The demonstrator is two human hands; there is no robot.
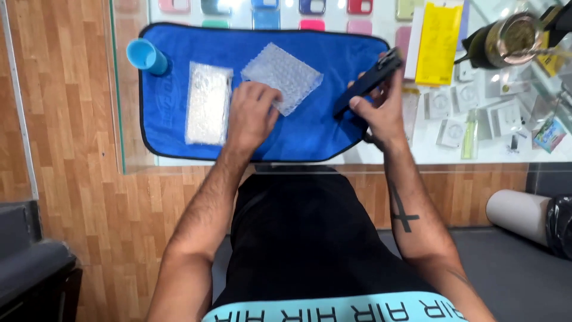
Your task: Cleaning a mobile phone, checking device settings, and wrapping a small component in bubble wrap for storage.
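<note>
A blue cloth mat lies on a glass counter. My left hand rests on the mat, fingers touching the near edge of a square bubble-wrap pouch. My right hand holds a dark phone tilted up on its edge over the mat's right end. A second bubble-wrapped flat packet lies left of my left hand, and a small blue cup lies on its side at the mat's far left corner.
Coloured phone cases show under the glass at the back. A yellow packet, small clear packets and a metal cup sit to the right. A grey roll lies on the floor at right.
</note>
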